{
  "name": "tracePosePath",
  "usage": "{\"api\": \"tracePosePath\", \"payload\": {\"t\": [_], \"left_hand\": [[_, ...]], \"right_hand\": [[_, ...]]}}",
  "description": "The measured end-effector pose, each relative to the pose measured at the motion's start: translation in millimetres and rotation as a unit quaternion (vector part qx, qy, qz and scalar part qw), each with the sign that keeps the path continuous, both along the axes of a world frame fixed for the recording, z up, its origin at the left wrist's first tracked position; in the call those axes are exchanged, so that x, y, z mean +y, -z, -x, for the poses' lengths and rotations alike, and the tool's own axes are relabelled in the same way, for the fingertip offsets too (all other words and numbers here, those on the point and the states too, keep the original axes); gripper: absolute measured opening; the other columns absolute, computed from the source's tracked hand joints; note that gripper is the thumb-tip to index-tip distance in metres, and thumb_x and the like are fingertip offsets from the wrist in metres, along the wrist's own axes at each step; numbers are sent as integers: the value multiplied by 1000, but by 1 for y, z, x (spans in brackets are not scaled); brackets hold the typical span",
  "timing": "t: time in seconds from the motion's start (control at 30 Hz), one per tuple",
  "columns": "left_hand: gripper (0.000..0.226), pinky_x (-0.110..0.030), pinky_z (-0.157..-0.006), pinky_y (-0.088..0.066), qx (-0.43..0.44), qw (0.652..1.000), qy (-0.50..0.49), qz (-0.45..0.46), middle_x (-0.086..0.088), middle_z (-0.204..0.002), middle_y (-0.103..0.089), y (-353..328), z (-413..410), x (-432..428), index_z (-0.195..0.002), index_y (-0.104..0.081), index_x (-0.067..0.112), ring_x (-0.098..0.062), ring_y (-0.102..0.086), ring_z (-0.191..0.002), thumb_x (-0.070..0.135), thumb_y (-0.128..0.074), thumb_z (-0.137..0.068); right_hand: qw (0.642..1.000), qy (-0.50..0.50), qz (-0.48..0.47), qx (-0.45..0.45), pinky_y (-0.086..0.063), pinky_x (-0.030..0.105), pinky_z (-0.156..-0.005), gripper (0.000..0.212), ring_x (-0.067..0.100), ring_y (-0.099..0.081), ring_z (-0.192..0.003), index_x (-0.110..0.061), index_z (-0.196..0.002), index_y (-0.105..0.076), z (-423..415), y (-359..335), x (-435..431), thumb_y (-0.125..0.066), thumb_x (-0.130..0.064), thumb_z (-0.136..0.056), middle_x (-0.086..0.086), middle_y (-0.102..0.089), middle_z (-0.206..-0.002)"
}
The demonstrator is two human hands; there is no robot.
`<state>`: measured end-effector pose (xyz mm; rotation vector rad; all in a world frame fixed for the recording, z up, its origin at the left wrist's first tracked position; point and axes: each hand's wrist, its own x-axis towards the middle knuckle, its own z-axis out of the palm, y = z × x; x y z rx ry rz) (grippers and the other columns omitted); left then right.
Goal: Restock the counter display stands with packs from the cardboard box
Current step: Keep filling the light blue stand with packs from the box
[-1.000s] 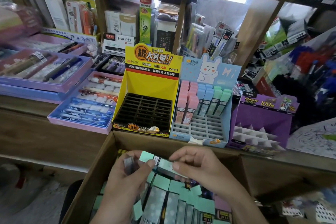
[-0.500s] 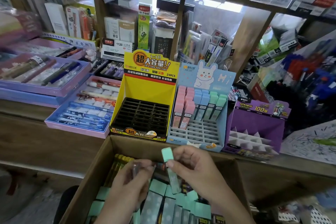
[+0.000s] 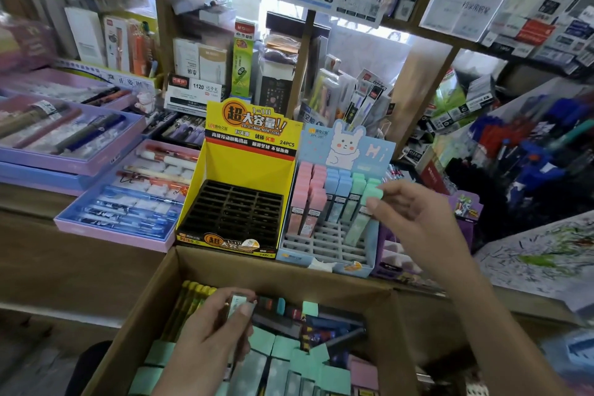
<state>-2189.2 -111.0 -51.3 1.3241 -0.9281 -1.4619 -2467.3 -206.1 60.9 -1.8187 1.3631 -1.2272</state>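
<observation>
My right hand (image 3: 414, 219) pinches the top of a mint-green pack (image 3: 361, 219) whose lower end sits in the grid of the light blue rabbit display stand (image 3: 324, 244), on its right side beside other green packs. Pink and blue packs fill the stand's back rows. My left hand (image 3: 215, 328) holds a grey pack (image 3: 237, 302) over the open cardboard box (image 3: 289, 276), which contains several green, grey and pink packs. The yellow display stand (image 3: 238, 170) to the left has an empty black grid.
A purple display stand (image 3: 463, 212) sits right of the blue one, partly behind my right arm. Purple and pink trays of pens (image 3: 125, 199) lie on the wooden counter at left. Shelves packed with stationery rise behind.
My right hand lifted the green pack out of the box and carried it up and right into the blue stand. My left hand stayed over the box with its grey pack.
</observation>
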Motion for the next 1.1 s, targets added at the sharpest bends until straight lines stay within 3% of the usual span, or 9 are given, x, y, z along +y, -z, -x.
{"api": "tracePosePath", "payload": {"t": [0.07,0.13,0.2,0.27,0.33,0.6,0.73,0.87,1.1], "left_hand": [[15,-37,-55,-51,7,1000,17,3,-13,-67,-61,-5,-1,2,-95,-73,17,-31,-62,-56,10,-60,-97],[13,-37,-53,-50,-1,1000,29,2,-13,-67,-60,-8,-1,3,-99,-71,14,-33,-61,-56,10,-59,-98],[13,-37,-53,-50,-25,999,32,7,-12,-67,-61,-10,1,4,-100,-71,15,-30,-61,-56,11,-59,-98],[15,-36,-55,-50,-35,999,26,4,-14,-67,-61,-12,2,4,-100,-72,14,-27,-61,-56,13,-57,-100],[18,-34,-55,-50,-24,999,17,-17,-17,-69,-62,-13,2,3,-101,-73,13,-25,-60,-55,14,-55,-101],[20,-37,-58,-49,0,998,13,-64,-23,-77,-65,-18,2,3,-103,-72,6,-31,-62,-64,1,-53,-100],[21,-36,-61,-51,-11,998,18,-52,-26,-76,-67,-16,1,3,-102,-72,5,-28,-64,-60,-1,-53,-99],[22,-35,-56,-53,22,998,18,-56,-32,-81,-66,-14,1,3,-106,-71,7,-32,-66,-60,3,-50,-102],[21,-36,-55,-52,53,995,6,-81,-24,-73,-66,-15,4,5,-110,-69,19,-35,-66,-61,16,-48,-105]], "right_hand": [[999,24,21,36,-58,26,-68,11,19,-69,-76,-23,-94,-74,7,-4,-14,-76,-31,-87,5,-74,-84],[996,38,30,78,-56,37,-68,8,33,-62,-76,-12,-95,-74,12,-7,-26,-77,-18,-91,21,-69,-86],[993,48,35,102,-54,32,-69,7,25,-56,-72,-9,-98,-72,15,-9,-35,-76,-10,-92,24,-66,-87],[988,56,47,134,-48,17,-63,9,8,-51,-69,-13,-98,-70,16,-10,-41,-76,-8,-92,13,-63,-80],[982,63,58,166,-44,12,-62,9,2,-48,-63,-16,-95,-70,18,-8,-46,-75,-9,-93,0,-58,-74],[953,64,73,287,-38,9,-62,17,6,-52,-71,-29,-97,-69,23,-3,-56,-77,-15,-91,-10,-59,-78],[935,57,76,343,-36,13,-63,14,5,-52,-71,-20,-104,-74,24,-9,-54,-77,-15,-92,-13,-54,-77],[931,56,61,356,-36,5,-61,15,-5,-53,-75,-17,-108,-76,22,-15,-53,-75,-15,-93,-15,-52,-75],[924,68,75,368,-32,9,-63,15,-4,-51,-70,-14,-108,-79,16,-17,-51,-76,-17,-93,-23,-50,-76]]}}
